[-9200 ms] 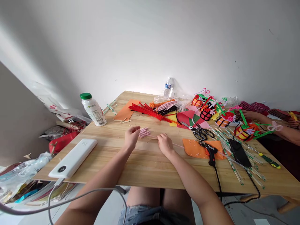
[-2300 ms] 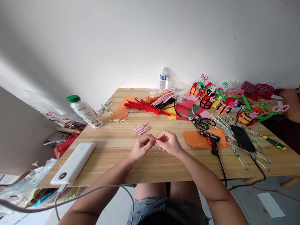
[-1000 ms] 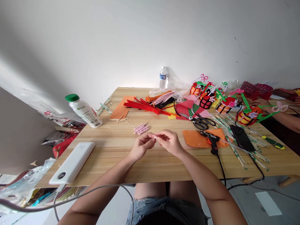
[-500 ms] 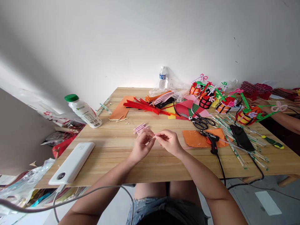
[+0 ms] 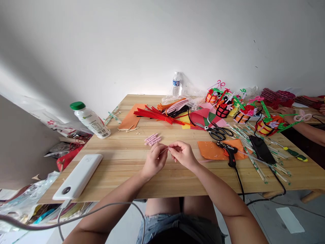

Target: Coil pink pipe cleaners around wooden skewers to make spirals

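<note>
My left hand (image 5: 155,158) is closed, its thumb and fingers pinching a thin pale stick (image 5: 164,151). My right hand (image 5: 182,153) meets it fingertip to fingertip, pinching at the stick's end, where something pinkish shows; the fingers hide most of it. Just beyond my left hand lie several short sticks wound with pink pipe cleaner (image 5: 152,139), side by side on the wooden table (image 5: 122,169). A faint pink strand (image 5: 207,160) runs along the tabletop by my right forearm.
Behind are red pipe cleaners (image 5: 162,117), felt sheets (image 5: 199,117) and scissors (image 5: 217,132). To the right lie a glue gun (image 5: 230,152), a phone (image 5: 262,149) and pipe-cleaner flower baskets (image 5: 269,125); a co-worker's arm (image 5: 307,130) reaches in. A bottle (image 5: 91,122) and power bank (image 5: 78,178) stand left.
My left fingers have curled further round the stick and turned slightly. My right fingertips have shifted a little at its end. Everything on the table has stayed put.
</note>
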`<state>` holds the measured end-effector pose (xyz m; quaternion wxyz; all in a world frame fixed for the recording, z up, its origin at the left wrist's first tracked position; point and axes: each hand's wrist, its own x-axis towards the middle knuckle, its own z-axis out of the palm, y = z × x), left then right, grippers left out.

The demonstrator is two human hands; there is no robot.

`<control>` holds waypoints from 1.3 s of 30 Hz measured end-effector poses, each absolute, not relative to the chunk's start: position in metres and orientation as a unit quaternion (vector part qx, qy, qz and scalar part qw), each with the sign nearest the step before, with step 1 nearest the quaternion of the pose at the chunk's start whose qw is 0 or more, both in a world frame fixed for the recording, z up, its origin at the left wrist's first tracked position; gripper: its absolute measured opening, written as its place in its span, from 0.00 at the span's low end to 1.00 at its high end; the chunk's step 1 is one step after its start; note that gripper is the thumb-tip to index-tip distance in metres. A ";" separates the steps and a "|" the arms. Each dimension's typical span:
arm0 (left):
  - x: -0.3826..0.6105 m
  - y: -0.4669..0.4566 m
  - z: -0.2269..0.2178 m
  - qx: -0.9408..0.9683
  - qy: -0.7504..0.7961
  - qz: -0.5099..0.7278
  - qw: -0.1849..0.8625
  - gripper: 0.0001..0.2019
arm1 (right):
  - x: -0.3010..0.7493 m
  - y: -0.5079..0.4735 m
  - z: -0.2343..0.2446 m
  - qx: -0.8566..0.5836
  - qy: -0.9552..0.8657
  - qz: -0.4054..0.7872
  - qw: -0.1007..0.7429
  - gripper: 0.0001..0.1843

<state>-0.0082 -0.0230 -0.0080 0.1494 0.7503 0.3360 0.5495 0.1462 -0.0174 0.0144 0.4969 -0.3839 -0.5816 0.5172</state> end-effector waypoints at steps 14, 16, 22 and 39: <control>-0.007 -0.025 0.003 0.522 0.322 0.522 0.593 0.15 | 0.147 -0.014 0.012 -0.342 -0.573 0.560 0.492 0.16; -0.008 -0.024 0.004 0.482 0.293 0.502 0.656 0.15 | 0.148 -0.014 0.012 -0.330 -0.585 0.551 0.496 0.16; -0.007 -0.024 0.008 0.441 0.268 0.488 0.704 0.14 | 0.152 -0.013 0.015 -0.292 -0.636 0.497 0.514 0.12; -0.006 -0.022 -0.001 0.643 0.279 0.557 0.446 0.08 | 0.153 -0.012 0.020 -0.289 -0.623 0.516 0.512 0.10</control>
